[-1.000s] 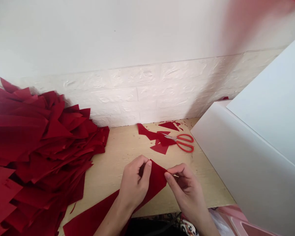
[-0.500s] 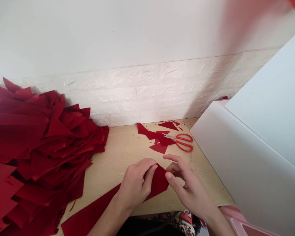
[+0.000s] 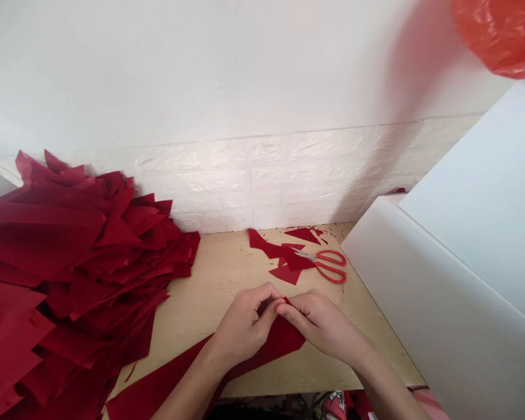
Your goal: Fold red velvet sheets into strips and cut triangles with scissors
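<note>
A long strip of red velvet-like fabric (image 3: 269, 347) runs diagonally from the bottom of the view up between my hands. My left hand (image 3: 242, 324) pinches it near its upper end. My right hand (image 3: 319, 319) has come in beside it, its thumb and fingers closed on the same tip, so the fingertips almost meet. The hands hide most of that tip. Beyond them lie red-handled scissors (image 3: 326, 266) among several cut red scraps (image 3: 284, 256).
A large heap of cut red fabric pieces (image 3: 83, 256) fills the left side, beside the pale wooden tabletop (image 3: 201, 297). A white brick-textured wall (image 3: 245, 181) stands behind, a white panel (image 3: 437, 280) on the right, and a red plastic bag (image 3: 499, 35) hangs top right.
My right hand has moved left and closed on the fabric tip, next to my left hand. The view has tilted a little, and the red bag shows further into the top right.
</note>
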The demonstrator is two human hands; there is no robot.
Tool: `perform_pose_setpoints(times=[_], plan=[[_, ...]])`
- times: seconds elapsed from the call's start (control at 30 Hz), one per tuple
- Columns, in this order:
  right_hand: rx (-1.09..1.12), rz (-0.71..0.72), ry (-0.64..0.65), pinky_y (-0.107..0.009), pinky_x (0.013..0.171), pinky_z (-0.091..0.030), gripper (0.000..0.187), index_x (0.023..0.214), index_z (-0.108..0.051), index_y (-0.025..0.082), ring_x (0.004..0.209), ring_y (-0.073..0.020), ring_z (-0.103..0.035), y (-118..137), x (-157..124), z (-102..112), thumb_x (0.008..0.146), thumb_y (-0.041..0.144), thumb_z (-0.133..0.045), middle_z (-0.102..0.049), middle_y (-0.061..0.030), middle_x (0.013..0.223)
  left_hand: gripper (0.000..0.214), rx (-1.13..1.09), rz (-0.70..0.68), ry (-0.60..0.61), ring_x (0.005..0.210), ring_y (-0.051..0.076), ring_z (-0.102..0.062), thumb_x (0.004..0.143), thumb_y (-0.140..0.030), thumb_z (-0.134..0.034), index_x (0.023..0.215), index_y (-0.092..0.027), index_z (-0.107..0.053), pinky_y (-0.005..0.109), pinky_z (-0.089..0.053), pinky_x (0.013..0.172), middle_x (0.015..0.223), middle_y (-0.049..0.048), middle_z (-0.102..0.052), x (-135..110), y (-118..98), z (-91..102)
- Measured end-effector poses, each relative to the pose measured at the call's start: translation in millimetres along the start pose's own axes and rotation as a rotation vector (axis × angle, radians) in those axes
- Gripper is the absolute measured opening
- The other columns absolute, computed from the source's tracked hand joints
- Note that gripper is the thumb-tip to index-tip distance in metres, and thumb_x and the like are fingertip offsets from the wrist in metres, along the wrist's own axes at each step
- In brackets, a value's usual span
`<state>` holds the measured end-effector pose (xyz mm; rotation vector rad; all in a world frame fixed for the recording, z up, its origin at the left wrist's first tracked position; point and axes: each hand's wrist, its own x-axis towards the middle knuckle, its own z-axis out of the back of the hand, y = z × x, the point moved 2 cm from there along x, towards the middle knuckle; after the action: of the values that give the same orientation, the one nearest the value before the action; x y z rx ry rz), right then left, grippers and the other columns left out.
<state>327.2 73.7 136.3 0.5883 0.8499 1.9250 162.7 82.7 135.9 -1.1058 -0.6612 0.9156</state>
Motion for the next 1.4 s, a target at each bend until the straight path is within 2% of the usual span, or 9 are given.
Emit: perform_pose_setpoints(times=[0.17,0.3,0.47,0.67,0.77,0.87,1.1,1.27,1.4], plan=[[-0.036,0.019,-0.091,-0.025,0.052,-0.023,0.055,0.062,-0.025,0.021,0.052,-0.0083,-0.030,-1.0,-4.1,12.0,0.106,0.053,-0.031,-0.033,0.0045,0.054,0.037,0.024,0.095,0.071,0.070,0.013,-0.046,0.102,-0.047,-0.040,0.079,-0.020,-0.050,0.026,-0.036,0.067,0.075,-0.0021,-0.055,-1.0,2.4,0.8],[-0.098,-0.063,-0.105,-0.026,0.053,-0.026,0.056,0.061,-0.028,0.021,0.051,-0.0093,-0.034,-10.7,-9.5,32.1,0.105,0.056,-0.030,-0.039,0.0033,0.054,0.029,0.115,0.216,0.224,0.071,0.014,-0.049,0.091,-0.048,-0.060,0.086,-0.021,-0.053,0.026,-0.035,0.064,0.081,-0.0029,-0.061,-14.4,11.3,9.3],[-0.133,-0.120,-0.156,-0.027,0.055,-0.030,0.056,0.062,-0.029,0.022,0.052,-0.0115,-0.038,-32.8,-18.5,42.9,0.103,0.059,-0.030,-0.039,0.0026,0.055,0.034,0.420,0.327,0.173,0.081,0.018,-0.056,0.098,-0.050,-0.044,0.082,-0.021,-0.050,0.029,-0.038,0.074,0.089,0.0032,-0.065,-41.5,45.5,30.7],[-0.031,-0.229,-0.269,-0.026,0.054,-0.034,0.055,0.062,-0.030,0.023,0.053,-0.0126,-0.040,-78.5,-37.6,22.0,0.102,0.061,-0.030,-0.042,0.0015,0.056,0.036,0.684,0.460,0.201,0.095,0.025,-0.068,0.103,-0.041,-0.028,0.096,-0.024,-0.059,0.032,-0.043,0.081,0.101,0.0075,-0.073,-80.7,79.5,36.7],[0.000,-0.324,-0.326,-0.025,0.052,-0.034,0.057,0.061,-0.031,0.023,0.053,-0.0130,-0.040,-103.4,-49.1,12.3,0.101,0.064,-0.028,-0.044,0.0012,0.055,0.032,0.722,0.501,0.260,0.094,0.024,-0.071,0.102,-0.043,-0.034,0.100,-0.026,-0.061,0.029,-0.043,0.077,0.100,0.0045,-0.075,-90.0,81.3,42.1],[-0.083,-0.377,-0.296,-0.026,0.054,-0.036,0.061,0.059,-0.036,0.022,0.054,-0.0142,-0.046,-117.5,-55.3,5.3,0.101,0.065,-0.026,-0.051,-0.0007,0.055,0.027,0.713,0.493,0.284,0.095,0.022,-0.071,0.099,-0.044,-0.042,0.100,-0.027,-0.062,0.026,-0.044,0.078,0.099,0.0023,-0.076,-89.6,78.6,52.0],[-0.528,-0.372,-0.271,-0.029,0.057,-0.032,0.066,0.066,-0.066,0.021,0.059,-0.0192,-0.067,-122.4,-48.2,-17.2,0.107,0.052,-0.023,-0.074,-0.0062,0.066,0.049,1.041,0.531,0.302,0.095,0.030,-0.073,0.104,-0.044,-0.024,0.095,-0.023,-0.067,0.034,-0.047,0.079,0.093,0.0094,-0.076,-73.6,86.6,85.8],[-0.698,-0.320,-0.331,-0.029,0.054,-0.032,0.064,0.067,-0.070,0.021,0.058,-0.0174,-0.070,-121.0,-45.9,-27.9,0.108,0.045,-0.027,-0.074,-0.0057,0.065,0.053,1.073,0.647,0.220,0.108,0.030,-0.072,0.103,-0.037,-0.021,0.106,-0.026,-0.073,0.037,-0.050,0.085,0.107,0.0096,-0.077,-82.6,98.9,114.8],[-0.767,-0.289,-0.317,-0.031,0.053,-0.032,0.063,0.066,-0.071,0.022,0.055,-0.0165,-0.070,-118.3,-44.8,-29.7,0.108,0.044,-0.029,-0.074,-0.0047,0.065,0.054,1.134,0.733,0.189,0.110,0.033,-0.071,0.101,-0.033,-0.021,0.119,-0.027,-0.071,0.041,-0.052,0.083,0.114,0.0103,-0.077,-87.4,97.3,124.0]])
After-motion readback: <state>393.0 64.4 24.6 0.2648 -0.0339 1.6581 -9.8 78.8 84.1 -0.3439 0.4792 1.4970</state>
